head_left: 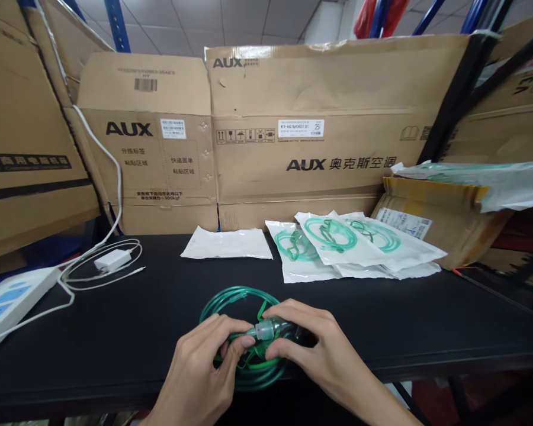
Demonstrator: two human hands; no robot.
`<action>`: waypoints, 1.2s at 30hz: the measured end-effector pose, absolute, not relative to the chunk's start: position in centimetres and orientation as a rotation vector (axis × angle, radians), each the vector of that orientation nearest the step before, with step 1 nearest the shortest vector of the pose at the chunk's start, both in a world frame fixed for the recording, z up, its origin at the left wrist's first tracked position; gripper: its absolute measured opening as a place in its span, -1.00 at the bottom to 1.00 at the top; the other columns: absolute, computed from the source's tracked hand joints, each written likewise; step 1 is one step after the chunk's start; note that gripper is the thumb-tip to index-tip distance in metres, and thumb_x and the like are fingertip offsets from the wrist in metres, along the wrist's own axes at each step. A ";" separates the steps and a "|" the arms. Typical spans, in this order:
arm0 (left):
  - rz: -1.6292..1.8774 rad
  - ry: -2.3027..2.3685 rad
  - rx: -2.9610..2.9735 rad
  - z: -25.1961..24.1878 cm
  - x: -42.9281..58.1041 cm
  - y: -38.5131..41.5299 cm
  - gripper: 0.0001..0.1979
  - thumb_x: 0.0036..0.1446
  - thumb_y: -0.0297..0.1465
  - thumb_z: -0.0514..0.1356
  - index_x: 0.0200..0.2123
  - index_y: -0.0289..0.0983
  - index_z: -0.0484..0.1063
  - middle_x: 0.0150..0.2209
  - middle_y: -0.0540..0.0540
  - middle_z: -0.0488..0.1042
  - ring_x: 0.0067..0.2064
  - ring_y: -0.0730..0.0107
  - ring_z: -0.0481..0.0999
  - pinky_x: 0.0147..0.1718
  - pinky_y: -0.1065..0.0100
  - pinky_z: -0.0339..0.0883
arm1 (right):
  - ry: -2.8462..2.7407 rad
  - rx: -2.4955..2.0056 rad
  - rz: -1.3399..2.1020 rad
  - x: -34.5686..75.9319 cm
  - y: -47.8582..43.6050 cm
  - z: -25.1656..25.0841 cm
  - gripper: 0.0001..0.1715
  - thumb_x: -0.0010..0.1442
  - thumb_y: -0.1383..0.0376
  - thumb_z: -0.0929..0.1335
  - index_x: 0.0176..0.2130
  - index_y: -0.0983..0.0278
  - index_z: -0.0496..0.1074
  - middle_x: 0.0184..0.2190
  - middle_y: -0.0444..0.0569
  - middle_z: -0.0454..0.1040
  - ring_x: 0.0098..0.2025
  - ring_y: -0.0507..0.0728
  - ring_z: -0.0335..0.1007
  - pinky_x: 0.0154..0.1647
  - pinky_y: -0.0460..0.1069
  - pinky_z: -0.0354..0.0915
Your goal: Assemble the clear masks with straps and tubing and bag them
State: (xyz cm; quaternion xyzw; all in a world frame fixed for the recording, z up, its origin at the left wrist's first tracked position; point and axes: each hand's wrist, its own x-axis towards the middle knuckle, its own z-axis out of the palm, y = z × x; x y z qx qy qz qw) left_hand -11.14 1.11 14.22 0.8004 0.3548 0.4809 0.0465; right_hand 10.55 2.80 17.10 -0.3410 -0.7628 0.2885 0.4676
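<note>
Near the table's front edge lies a coil of green tubing, partly hidden by both hands. My left hand pinches the tubing's end between thumb and fingers, beside a clear connector. On the other side, my right hand has thumb and fingers around the clear green mask that the connector joins. A bright green strap stands up above the connector, and more of it shows below. The far end of the mask is dark and hard to make out.
The black table holds a white packet and several packets of green tubing at the back. At left are a power strip, a white adapter and cables. AUX cardboard stands behind; an open box is at right.
</note>
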 end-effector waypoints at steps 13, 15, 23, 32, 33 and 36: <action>1.482 1.072 2.493 14.2 -11.1 1.1 -0.87 0.41 -0.53 0.17 -0.12 -0.20 0.48 -0.34 0.00 0.60 -0.39 0.35 0.56 -0.39 0.36 0.36 | -1.883 -0.806 0.711 10.5 2.9 16.7 -0.66 -0.01 0.41 0.67 -0.19 0.22 0.71 -0.23 -0.10 0.69 -0.20 0.13 0.62 -0.12 -0.10 0.45; 1.487 1.067 2.487 14.2 -11.1 1.2 -0.86 0.41 -0.53 0.17 -0.11 -0.20 0.49 -0.32 0.00 0.61 -0.37 0.35 0.58 -0.37 0.37 0.37 | -1.882 -0.831 0.724 10.5 2.8 16.8 -0.65 -0.03 0.44 0.68 -0.20 0.23 0.71 -0.24 -0.11 0.69 -0.20 0.12 0.62 -0.12 -0.12 0.45; 1.392 1.099 2.391 14.2 -11.2 1.1 -0.90 0.45 -0.45 0.18 -0.15 -0.16 0.48 -0.27 0.05 0.61 -0.34 0.39 0.57 -0.35 0.41 0.39 | -1.897 -0.810 0.707 10.8 2.9 16.7 -0.57 0.03 0.45 0.66 -0.09 0.19 0.67 -0.14 -0.11 0.68 -0.10 0.12 0.62 -0.03 -0.10 0.45; 1.294 1.125 2.293 14.5 -11.4 1.2 -0.85 0.48 -0.40 0.16 -0.16 -0.08 0.52 -0.22 0.11 0.65 -0.26 0.42 0.59 -0.29 0.47 0.40 | -1.955 -0.732 0.586 11.2 3.2 16.3 -0.48 0.10 0.50 0.62 0.00 0.13 0.61 0.00 -0.08 0.64 0.07 0.13 0.58 0.13 -0.08 0.44; 1.275 1.138 2.284 14.6 -11.4 1.2 -0.83 0.48 -0.39 0.15 -0.18 -0.09 0.52 -0.23 0.11 0.64 -0.27 0.41 0.58 -0.29 0.47 0.40 | -1.965 -0.728 0.566 11.2 3.1 16.3 -0.49 0.11 0.50 0.61 0.00 0.13 0.60 0.01 -0.07 0.63 0.07 0.13 0.58 0.14 -0.07 0.44; 1.209 1.206 2.276 14.7 -11.4 1.2 -0.77 0.49 -0.34 0.13 -0.24 -0.11 0.55 -0.29 0.07 0.63 -0.33 0.37 0.56 -0.30 0.42 0.39 | -1.993 -0.711 0.494 11.3 2.9 16.2 -0.51 0.16 0.50 0.59 0.02 0.13 0.57 0.04 -0.05 0.59 0.08 0.12 0.56 0.15 -0.08 0.43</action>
